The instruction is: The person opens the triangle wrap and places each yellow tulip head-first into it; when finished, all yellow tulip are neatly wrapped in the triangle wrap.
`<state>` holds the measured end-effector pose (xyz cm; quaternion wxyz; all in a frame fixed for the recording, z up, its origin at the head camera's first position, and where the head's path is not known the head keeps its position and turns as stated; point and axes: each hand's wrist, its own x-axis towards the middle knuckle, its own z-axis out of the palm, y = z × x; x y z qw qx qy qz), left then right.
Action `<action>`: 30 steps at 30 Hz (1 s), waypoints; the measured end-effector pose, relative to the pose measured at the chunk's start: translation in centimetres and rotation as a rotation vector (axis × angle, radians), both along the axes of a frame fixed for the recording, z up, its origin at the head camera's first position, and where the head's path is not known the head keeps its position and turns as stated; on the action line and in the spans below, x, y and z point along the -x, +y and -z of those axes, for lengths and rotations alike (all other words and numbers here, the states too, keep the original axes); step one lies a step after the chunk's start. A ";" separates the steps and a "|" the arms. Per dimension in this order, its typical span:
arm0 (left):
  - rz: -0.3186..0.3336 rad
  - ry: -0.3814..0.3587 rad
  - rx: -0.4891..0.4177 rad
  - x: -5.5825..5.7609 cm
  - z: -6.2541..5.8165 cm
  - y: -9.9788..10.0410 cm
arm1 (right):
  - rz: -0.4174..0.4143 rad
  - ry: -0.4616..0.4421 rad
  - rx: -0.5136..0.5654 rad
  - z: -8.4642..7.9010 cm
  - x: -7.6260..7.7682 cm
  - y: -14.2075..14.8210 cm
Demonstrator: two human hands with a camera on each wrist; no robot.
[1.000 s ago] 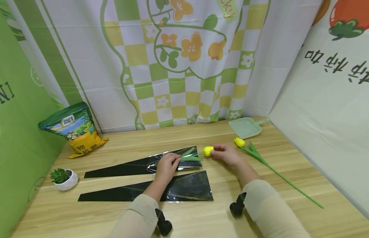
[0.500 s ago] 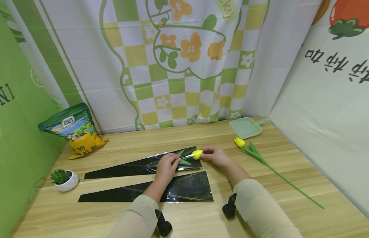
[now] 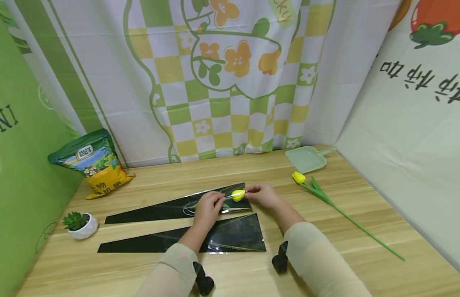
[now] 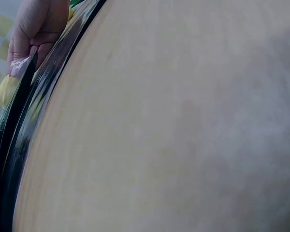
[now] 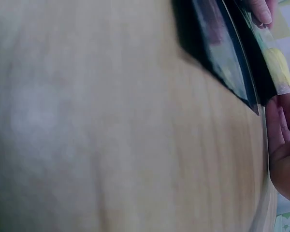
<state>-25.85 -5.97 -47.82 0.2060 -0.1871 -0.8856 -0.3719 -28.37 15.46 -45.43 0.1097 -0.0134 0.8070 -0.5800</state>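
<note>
The yellow plastic-looking tulip with a green stem (image 3: 238,195) has just slid left, deeper into the long, flat wrapper with a black back and a shiny clear front (image 3: 152,212). A second ago its yellow head stuck out past the wide end, and its green leaves were easy to see; now the head sits over the black part, and most of the leaves are hard to see. That seems to mean this flower is nearly all the way in. The right hand (image 3: 264,195) has moved left along with it. Its thumb and finger are pressed together at the tip of the yellow head, right by the clear edge, so it looks like it is pinching the tip. The left hand (image 3: 206,208) has stayed in the same place. Its back faces up, and its thumb and finger are close together by the stem; they seem to pinch the clear front, but the exact grip is too small to be sure. Both arms, in beige cuffs (image 3: 178,255), reach forward over the wooden counter (image 3: 200,175), with the right one leaning in to the left. A second black wrapper (image 3: 241,235) lies flat just nearer the person, and another yellow tulip (image 3: 328,201) lies off to the right. Neither has moved.
</note>
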 end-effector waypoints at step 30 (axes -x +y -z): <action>-0.017 0.028 0.037 -0.1 -0.3 0.5 | 0.033 0.045 -0.075 -1.4 -0.3 3.0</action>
